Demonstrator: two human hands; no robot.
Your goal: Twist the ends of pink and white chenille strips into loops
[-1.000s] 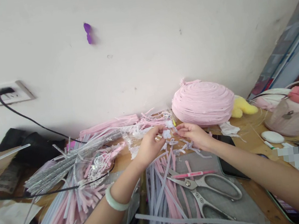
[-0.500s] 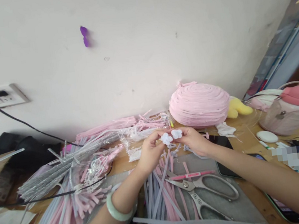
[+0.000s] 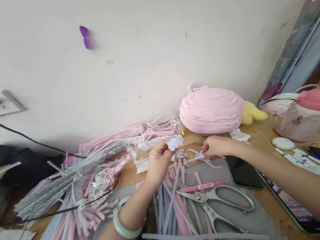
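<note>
My left hand (image 3: 158, 162), a pale bangle on its wrist, pinches small white pipe-cleaner flowers (image 3: 175, 142) between thumb and fingers, held a little above the table. My right hand (image 3: 216, 145) is down at the table to the right, fingers pinched on a pale lilac pipe-cleaner piece (image 3: 197, 156) among loose twisted bits. Below both hands lie long pink and lilac pipe cleaners (image 3: 175, 207) and a pair of steel scissors (image 3: 217, 202).
A coiled pink round piece (image 3: 211, 109) sits by the wall, a yellow plush (image 3: 251, 112) beside it. Silver and pink pipe-cleaner bundles (image 3: 69, 185) fill the left. A dark phone (image 3: 243, 173), a tablet, pens and a pink-lidded jug (image 3: 308, 115) are to the right.
Both flowers are now together in my left hand. My right hand has let go of its flower and dropped to the table, pinching a loose lilac piece.
</note>
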